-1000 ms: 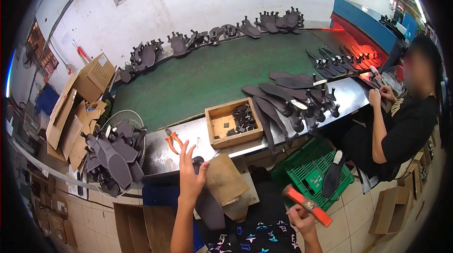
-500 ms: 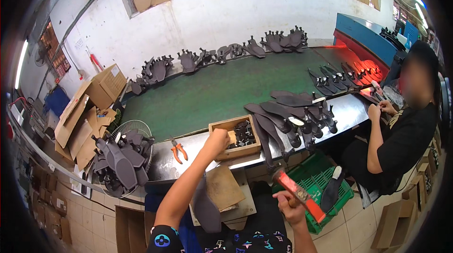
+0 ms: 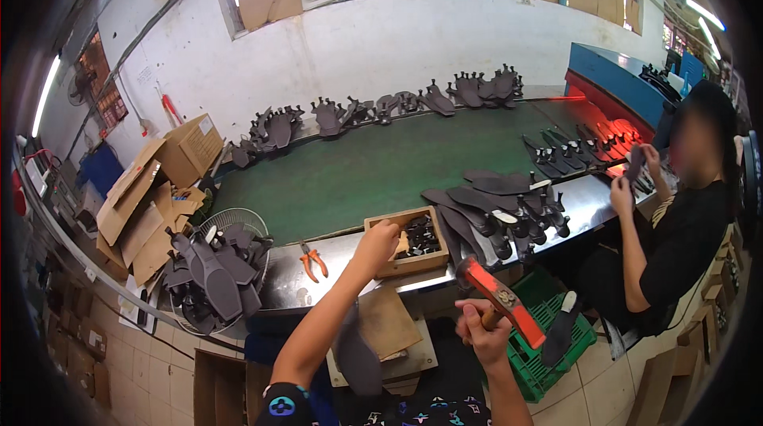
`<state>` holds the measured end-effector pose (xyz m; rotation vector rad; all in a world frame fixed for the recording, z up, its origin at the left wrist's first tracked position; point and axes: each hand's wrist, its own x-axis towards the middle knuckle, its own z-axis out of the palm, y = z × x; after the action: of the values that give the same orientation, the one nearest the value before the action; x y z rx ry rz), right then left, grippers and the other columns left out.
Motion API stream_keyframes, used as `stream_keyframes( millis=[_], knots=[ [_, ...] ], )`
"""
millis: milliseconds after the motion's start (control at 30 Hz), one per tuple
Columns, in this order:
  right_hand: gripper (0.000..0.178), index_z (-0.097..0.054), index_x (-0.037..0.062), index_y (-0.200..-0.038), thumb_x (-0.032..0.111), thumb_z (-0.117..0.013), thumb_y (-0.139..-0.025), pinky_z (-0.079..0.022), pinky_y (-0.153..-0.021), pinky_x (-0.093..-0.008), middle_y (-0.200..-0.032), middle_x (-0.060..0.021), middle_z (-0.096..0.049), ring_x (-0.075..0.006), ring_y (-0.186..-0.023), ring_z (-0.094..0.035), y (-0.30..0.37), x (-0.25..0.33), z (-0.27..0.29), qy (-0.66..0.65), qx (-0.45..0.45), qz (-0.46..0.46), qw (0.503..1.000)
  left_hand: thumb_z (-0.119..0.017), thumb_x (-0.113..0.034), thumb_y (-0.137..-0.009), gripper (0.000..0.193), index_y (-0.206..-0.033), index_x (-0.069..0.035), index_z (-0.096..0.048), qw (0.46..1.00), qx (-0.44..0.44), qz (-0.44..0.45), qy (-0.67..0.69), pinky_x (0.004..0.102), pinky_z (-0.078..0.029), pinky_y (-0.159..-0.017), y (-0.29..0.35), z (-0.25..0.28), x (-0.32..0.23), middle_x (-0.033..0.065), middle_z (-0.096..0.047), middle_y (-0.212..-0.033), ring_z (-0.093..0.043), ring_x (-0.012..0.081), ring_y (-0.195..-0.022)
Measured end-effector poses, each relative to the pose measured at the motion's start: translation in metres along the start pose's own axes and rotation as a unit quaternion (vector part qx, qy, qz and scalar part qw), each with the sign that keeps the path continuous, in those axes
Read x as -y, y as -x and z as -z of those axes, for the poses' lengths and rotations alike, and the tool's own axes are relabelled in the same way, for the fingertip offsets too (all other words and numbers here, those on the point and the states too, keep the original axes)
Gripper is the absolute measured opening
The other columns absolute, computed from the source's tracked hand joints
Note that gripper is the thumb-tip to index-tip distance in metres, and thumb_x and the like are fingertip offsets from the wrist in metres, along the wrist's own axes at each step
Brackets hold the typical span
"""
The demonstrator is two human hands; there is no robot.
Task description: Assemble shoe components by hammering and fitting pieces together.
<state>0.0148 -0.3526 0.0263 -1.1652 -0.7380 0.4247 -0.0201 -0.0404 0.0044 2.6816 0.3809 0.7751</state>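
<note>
My right hand (image 3: 486, 334) grips a hammer (image 3: 502, 299) by its wooden handle, with the red head raised above a green crate. My left hand (image 3: 378, 246) reaches over the near left part of a wooden box (image 3: 413, 265), its fingers curled down and partly hidden. Small black parts (image 3: 421, 235) fill the box's right side; whatever the left fingers pinch cannot be made out. Below my left forearm, a dark shoe sole (image 3: 358, 358) lies beside a worn tan board (image 3: 389, 323). Orange-handled pliers (image 3: 313, 261) rest on the metal edge left of the box.
A pile of heeled soles (image 3: 477, 207) sits right of the box. A wire basket (image 3: 258, 223) of soles stands left. The green conveyor belt (image 3: 342, 180) runs behind. A co-worker (image 3: 675, 243) sits at right, beyond the green crate (image 3: 588, 338) holding a sole.
My right hand has lifted the hammer slightly and turned it. My left hand stays at the wooden box. The co-worker now holds up a dark sole. The whole view has shifted a little.
</note>
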Motion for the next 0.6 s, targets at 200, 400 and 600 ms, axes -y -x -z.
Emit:
stream_keyframes(
  millis=[200, 400, 600],
  knots=[
    [0.040, -0.063, -0.0035, -0.114, 0.031, -0.067, -0.095, -0.036, -0.041, -0.0180, -0.103, -0.0118, -0.072, -0.0021, -0.046, -0.045, -0.019, 0.020, -0.031, -0.048, 0.022, 0.009, 0.999, -0.072, 0.005, -0.079, 0.026, -0.105, 0.004, -0.067, 0.959, -0.176, -0.215, -0.052, 0.0311, -0.054, -0.057, 0.095, 0.092, -0.115, 0.0148, -0.065, -0.093, -0.065, 0.0237, -0.071],
    [0.022, -0.069, -0.0027, -0.105, 0.015, -0.072, -0.091, -0.040, -0.048, -0.0188, -0.089, -0.0083, -0.069, -0.0042, -0.054, -0.052, -0.016, 0.029, -0.066, -0.115, 0.164, -0.128, 0.971, -0.071, 0.004, -0.079, 0.018, -0.097, 0.008, -0.069, 0.930, -0.206, -0.279, -0.121, 0.0284, -0.059, -0.066, 0.145, 0.113, -0.141, 0.0155, -0.066, -0.096, -0.068, 0.0223, -0.075],
    [0.014, -0.070, -0.0020, -0.099, 0.002, -0.073, -0.086, -0.056, -0.082, -0.0264, -0.109, -0.0126, -0.069, -0.0136, -0.094, -0.067, -0.009, 0.024, -0.082, -0.141, 0.230, -0.127, 0.955, -0.070, 0.006, -0.076, 0.022, -0.098, 0.003, -0.070, 0.941, -0.228, -0.227, -0.102, 0.0296, -0.059, -0.070, 0.177, 0.110, -0.125, 0.0139, -0.067, -0.099, -0.069, 0.0222, -0.081]
  ],
)
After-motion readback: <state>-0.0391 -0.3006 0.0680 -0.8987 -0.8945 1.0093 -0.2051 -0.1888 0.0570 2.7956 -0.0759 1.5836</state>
